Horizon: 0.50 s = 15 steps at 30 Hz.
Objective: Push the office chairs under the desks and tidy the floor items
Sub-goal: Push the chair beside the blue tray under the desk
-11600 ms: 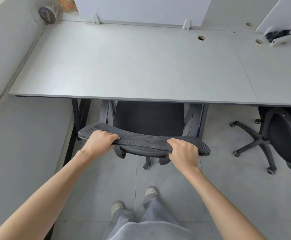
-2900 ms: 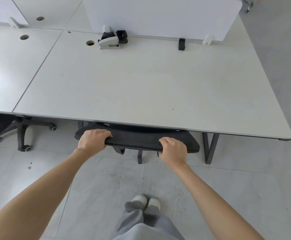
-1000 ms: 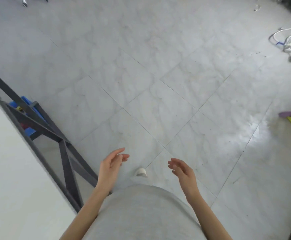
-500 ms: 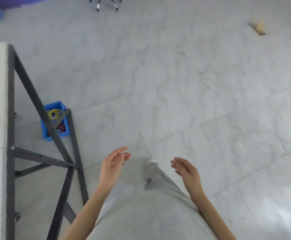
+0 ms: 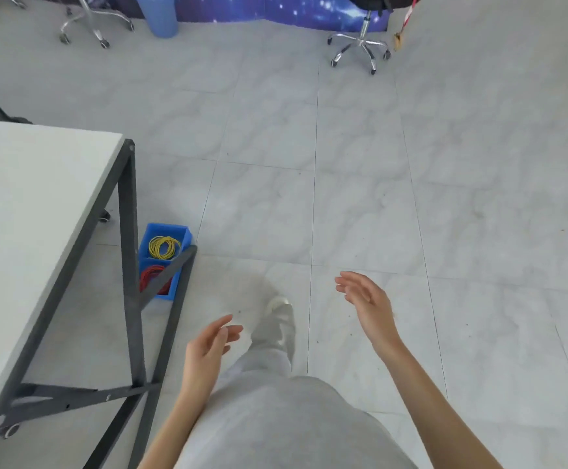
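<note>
Chair released; both hands, left (image 5: pixel 208 346) and right (image 5: pixel 367 302), now empty, fingers wide, near the blue bin (image 5: pixel 162 262) on the floor.

Pale marbled floor (image 5: pixel 360 198) tiles carry a white counter (image 5: pixel 22 214) on a dark frame at the left. A blue bin (image 5: pixel 171 231) with yellow and red coils sits on the floor beside the frame's leg. A stool (image 5: pixel 360 45) and a blue cylinder (image 5: pixel 160 15) stand far off.

A blue bin (image 5: pixel 165 262) holding yellow and red coils is being seen at nine o'clock; a star-speckled purple backdrop (image 5: pixel 275 8) is being shown at twelve.
</note>
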Each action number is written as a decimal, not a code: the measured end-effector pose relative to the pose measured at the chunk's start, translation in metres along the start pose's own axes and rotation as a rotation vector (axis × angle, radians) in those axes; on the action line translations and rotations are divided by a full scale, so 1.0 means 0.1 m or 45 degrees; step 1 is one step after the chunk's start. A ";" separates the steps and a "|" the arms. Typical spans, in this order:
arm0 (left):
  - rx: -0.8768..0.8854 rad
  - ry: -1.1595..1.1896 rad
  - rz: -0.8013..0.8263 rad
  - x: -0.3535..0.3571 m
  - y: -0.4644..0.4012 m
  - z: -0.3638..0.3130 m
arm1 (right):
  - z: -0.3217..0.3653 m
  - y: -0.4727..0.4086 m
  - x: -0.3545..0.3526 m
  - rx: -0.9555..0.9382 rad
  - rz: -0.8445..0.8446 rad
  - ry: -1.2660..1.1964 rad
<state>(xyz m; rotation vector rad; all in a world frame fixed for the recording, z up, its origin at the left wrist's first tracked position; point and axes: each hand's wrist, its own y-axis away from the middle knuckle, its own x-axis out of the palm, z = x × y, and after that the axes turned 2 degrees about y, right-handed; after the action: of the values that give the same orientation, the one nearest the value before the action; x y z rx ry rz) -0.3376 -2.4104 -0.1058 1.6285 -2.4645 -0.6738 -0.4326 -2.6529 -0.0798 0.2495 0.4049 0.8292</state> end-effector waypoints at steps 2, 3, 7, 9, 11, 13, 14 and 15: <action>0.054 -0.015 0.025 0.14 -0.68 -0.39 | 0.13 -0.46 0.02 0.060 -0.055 -0.039; 0.099 -0.035 0.038 0.22 -1.02 -0.63 | 0.20 -0.68 0.03 0.084 -0.077 -0.053; 0.209 -0.049 0.063 0.44 -2.11 -1.54 | 0.58 -1.42 0.08 0.189 -0.092 -0.059; 0.249 -0.045 0.078 0.55 -2.62 -1.93 | 0.75 -1.82 0.13 0.206 -0.072 -0.061; 0.275 -0.033 0.083 0.63 -3.09 -2.23 | 0.93 -2.27 0.17 0.208 -0.055 -0.073; 0.282 -0.010 0.048 0.70 -3.59 -2.45 | 1.11 -2.86 0.25 0.194 -0.029 -0.059; 0.274 0.000 0.026 0.73 -3.85 -2.53 | 1.21 -3.19 0.31 0.184 0.001 -0.044; 0.260 0.002 0.003 0.75 -4.05 -2.59 | 1.33 -3.48 0.37 0.166 0.039 -0.032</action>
<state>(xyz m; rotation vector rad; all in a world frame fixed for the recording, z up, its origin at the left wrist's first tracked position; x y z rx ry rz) 0.0595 -2.6869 -0.0553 1.6903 -2.6083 -0.4326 -0.1212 -2.8598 -0.0982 0.3876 0.4334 0.8299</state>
